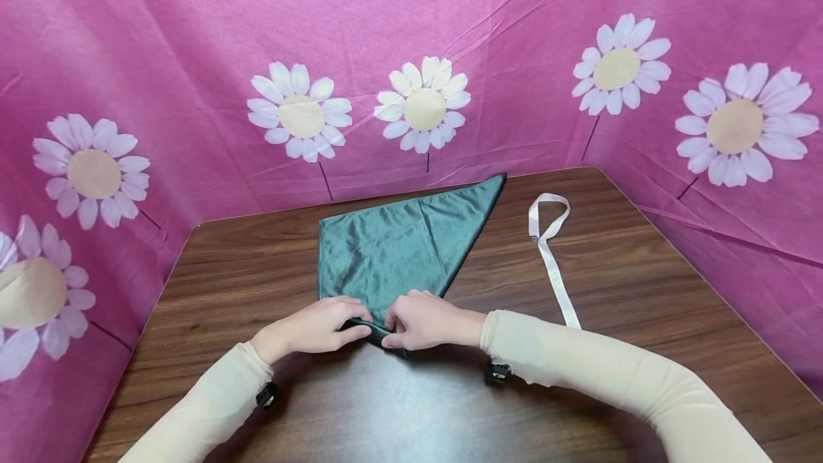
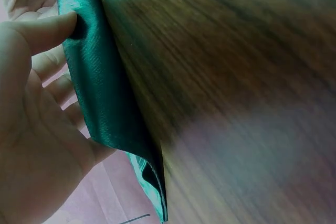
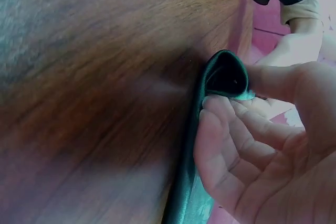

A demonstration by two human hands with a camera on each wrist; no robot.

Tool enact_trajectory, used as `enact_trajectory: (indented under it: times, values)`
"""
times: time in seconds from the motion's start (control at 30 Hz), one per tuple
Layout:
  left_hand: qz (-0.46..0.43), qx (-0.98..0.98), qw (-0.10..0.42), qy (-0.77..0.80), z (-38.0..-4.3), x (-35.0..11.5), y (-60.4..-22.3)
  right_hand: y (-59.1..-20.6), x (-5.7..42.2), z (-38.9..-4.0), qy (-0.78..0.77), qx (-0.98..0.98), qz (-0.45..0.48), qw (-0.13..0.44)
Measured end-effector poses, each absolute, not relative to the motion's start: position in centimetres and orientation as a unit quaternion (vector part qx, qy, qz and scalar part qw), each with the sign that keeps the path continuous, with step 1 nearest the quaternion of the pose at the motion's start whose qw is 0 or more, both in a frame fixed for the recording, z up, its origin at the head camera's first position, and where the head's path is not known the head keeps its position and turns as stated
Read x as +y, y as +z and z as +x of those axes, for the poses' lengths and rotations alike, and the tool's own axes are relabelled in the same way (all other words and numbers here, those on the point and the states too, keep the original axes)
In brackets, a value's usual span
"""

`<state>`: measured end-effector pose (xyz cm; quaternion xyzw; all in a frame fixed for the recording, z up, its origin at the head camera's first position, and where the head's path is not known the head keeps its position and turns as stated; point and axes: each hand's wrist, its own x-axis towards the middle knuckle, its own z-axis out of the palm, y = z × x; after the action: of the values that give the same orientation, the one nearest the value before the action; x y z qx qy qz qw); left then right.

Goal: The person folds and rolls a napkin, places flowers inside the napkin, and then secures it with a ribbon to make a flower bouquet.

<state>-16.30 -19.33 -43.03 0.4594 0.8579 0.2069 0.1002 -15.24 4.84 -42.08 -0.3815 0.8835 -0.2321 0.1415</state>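
A dark green satin cloth lies on the table, its near edge turned into a small roll. My left hand grips the left part of that roll; the left wrist view shows the thumb on the rolled edge with the fingers behind it. At the roll's right end, my right hand pinches the fabric between thumb and fingers. The right wrist view looks into the hollow, loop-shaped end of the roll. A flat corner of the cloth points to the far right.
To the right of the cloth, a white ribbon lies looped at its far end, its near end reaching the right sleeve. The brown wooden table meets a pink flowered curtain at the back and sides.
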Motion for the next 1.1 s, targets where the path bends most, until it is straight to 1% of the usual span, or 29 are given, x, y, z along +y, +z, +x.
enact_trajectory:
  times: [0.13,0.33,0.6,1.1]
  values:
    - [0.447,0.861,0.103,0.220,-16.2,-19.3,-43.0,-42.2,4.8,-15.3,-0.251,0.880,-0.367,0.168]
    - [0.423,0.875,0.088,0.219,-16.2,-19.7,-43.4,-42.3,4.9,-15.4,-0.286,0.876,-0.330,0.204]
    - [0.407,0.881,0.104,0.218,-16.6,-20.2,-43.7,-42.5,5.1,-15.4,-0.309,0.870,-0.319,0.215]
    - [0.404,0.875,0.100,0.246,-17.8,-21.0,-43.9,-42.3,5.6,-15.4,-0.315,0.868,-0.305,0.234]
